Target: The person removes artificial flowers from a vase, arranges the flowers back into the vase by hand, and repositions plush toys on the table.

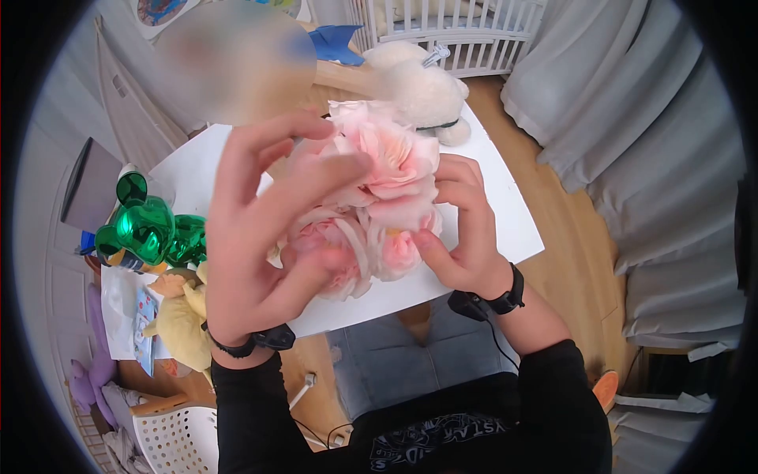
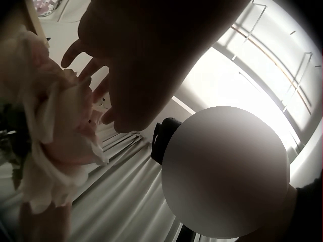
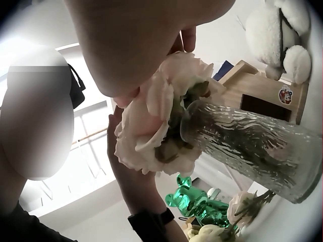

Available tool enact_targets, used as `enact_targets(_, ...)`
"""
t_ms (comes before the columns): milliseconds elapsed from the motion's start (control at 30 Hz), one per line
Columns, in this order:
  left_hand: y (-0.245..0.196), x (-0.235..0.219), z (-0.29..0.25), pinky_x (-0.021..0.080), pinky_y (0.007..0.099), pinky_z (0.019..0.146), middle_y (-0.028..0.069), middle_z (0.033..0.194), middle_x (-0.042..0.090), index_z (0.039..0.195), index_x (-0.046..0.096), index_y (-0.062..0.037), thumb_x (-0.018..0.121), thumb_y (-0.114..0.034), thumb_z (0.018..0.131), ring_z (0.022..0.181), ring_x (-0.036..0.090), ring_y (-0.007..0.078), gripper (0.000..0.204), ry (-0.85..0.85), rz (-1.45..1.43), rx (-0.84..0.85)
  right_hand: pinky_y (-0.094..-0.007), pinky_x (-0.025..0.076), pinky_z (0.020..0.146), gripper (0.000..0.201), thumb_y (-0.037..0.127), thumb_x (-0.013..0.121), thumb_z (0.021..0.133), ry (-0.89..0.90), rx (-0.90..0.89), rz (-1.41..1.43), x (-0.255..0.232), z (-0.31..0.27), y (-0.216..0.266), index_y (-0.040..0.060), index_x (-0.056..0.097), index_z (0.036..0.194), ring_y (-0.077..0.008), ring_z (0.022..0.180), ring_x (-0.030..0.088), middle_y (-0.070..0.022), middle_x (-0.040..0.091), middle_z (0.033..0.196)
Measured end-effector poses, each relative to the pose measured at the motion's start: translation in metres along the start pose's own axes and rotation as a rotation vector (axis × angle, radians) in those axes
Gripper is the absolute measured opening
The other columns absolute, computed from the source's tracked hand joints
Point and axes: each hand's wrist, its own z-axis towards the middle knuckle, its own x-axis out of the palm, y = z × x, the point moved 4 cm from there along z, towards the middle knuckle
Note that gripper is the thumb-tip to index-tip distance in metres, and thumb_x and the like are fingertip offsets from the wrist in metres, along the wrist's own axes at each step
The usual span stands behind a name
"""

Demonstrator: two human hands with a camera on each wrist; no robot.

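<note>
Several pink artificial roses (image 1: 391, 158) cluster at the middle of the head view. In the right wrist view their heads rise from a ribbed clear glass vase (image 3: 252, 148) on the white table. From the left, my left hand (image 1: 257, 225) reaches around the blooms, fingers spread and bent, its index finger and thumb at the petals. At the other side my right hand (image 1: 471, 241) holds the cluster, thumb on a small lower bloom and fingers bent beside the upper one. Petals hide some fingertips.
A shiny green bear figure (image 1: 146, 229) and a yellow plush (image 1: 180, 324) are at the left. A white plush (image 1: 418, 91) sits at the table's far side, near a wooden box (image 3: 270, 93). A loose rose (image 3: 241, 206) lies near the vase.
</note>
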Motion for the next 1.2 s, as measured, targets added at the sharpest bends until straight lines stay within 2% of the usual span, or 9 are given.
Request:
enact_targets(100,0.001,-0.002,0.006,0.047,0.0578,0.113,0.0270,0.145,0.057,0.125,0.076,-0.0020,0.064,-0.052,0.102,0.138,0.058,0.0424,0.056,-0.017,0.105,0.070,-0.0477,0.047,0.105,0.056,0.006,0.079,0.082,-0.004,0.046,0.087,-0.003,0.008,0.002,0.0041,0.057,0.133,-0.0382,0.120,0.058,-0.0206,0.061,0.133)
enact_targets(233,0.008,0.009,0.006,0.055,0.0437,0.100,0.0222,0.139,0.061,0.122,0.075,-0.0040,0.079,-0.012,0.085,0.119,0.068,0.0372,0.038,0.032,-0.049,-0.094,-0.0467,0.050,0.104,0.056,0.006,0.079,0.079,-0.115,0.075,0.174,-0.002,0.017,0.005,0.0044,0.062,0.133,-0.0378,0.120,0.060,-0.0218,0.058,0.134)
enact_targets(333,0.004,0.014,0.005,0.057,0.0395,0.095,0.0215,0.139,0.062,0.122,0.073,-0.0027,0.079,-0.006,0.086,0.113,0.071,0.0360,0.037,0.049,-0.054,-0.135,-0.0448,0.053,0.100,0.057,0.006,0.079,0.078,-0.080,-0.060,0.022,-0.001,0.028,0.014,0.0058,0.068,0.133,-0.0376,0.119,0.060,-0.0217,0.056,0.134)
enact_targets(733,0.003,0.006,0.003,0.050,0.0403,0.107,0.0211,0.142,0.061,0.129,0.071,-0.0005,0.073,-0.007,0.081,0.122,0.065,0.0347,0.049,0.192,-0.054,-0.201,-0.0413,0.052,0.097,0.057,0.007,0.077,0.078,0.118,0.037,-0.067,0.003,0.034,0.010,0.0046,0.065,0.134,-0.0367,0.110,0.060,-0.0210,0.051,0.129)
enact_targets(933,0.013,-0.007,0.004,0.044,0.0406,0.113,0.0210,0.142,0.062,0.139,0.065,0.0023,0.069,-0.025,0.099,0.129,0.061,0.0346,0.049,-0.085,-0.064,-0.185,-0.0393,0.048,0.098,0.046,0.004,0.075,0.086,-0.360,0.116,0.560,-0.011,-0.010,-0.062,0.0067,0.060,0.130,-0.0279,0.107,0.057,-0.0171,0.054,0.124)
enact_targets(1000,0.014,-0.006,0.000,0.045,0.0409,0.113,0.0209,0.142,0.062,0.139,0.064,0.0033,0.066,-0.025,0.101,0.129,0.061,0.0348,0.047,-0.004,-0.044,-0.244,-0.0402,0.048,0.106,0.049,0.006,0.075,0.092,0.114,0.680,0.334,0.003,-0.021,-0.091,0.0054,0.059,0.138,-0.0278,0.118,0.061,-0.0179,0.057,0.134)
enact_targets(1033,0.017,-0.003,-0.001,0.045,0.0412,0.112,0.0207,0.141,0.062,0.139,0.064,0.0042,0.064,-0.024,0.103,0.129,0.061,0.0350,0.045,0.086,-0.028,-0.301,-0.0402,0.048,0.106,0.049,0.006,0.075,0.092,0.124,0.671,0.335,0.004,-0.015,-0.087,0.0054,0.059,0.138,-0.0278,0.118,0.061,-0.0179,0.057,0.134)
enact_targets(1100,0.017,-0.001,-0.002,0.047,0.0404,0.110,0.0204,0.136,0.065,0.138,0.063,0.0043,0.062,-0.016,0.101,0.126,0.064,0.0346,0.042,0.081,-0.100,-0.283,-0.0385,0.044,0.117,0.064,0.010,0.079,0.090,0.604,0.334,0.243,0.022,-0.004,-0.061,0.0043,0.056,0.149,-0.0265,0.134,0.061,-0.0152,0.059,0.147)
enact_targets(1200,0.014,-0.001,-0.004,0.049,0.0389,0.107,0.0200,0.131,0.068,0.136,0.063,0.0042,0.061,-0.009,0.098,0.123,0.066,0.0329,0.040,0.108,-0.077,-0.363,-0.0414,0.041,0.125,0.079,0.021,0.087,0.085,0.788,0.624,0.738,0.032,-0.018,-0.082,0.0055,0.054,0.155,-0.0310,0.147,0.054,-0.0157,0.060,0.153)
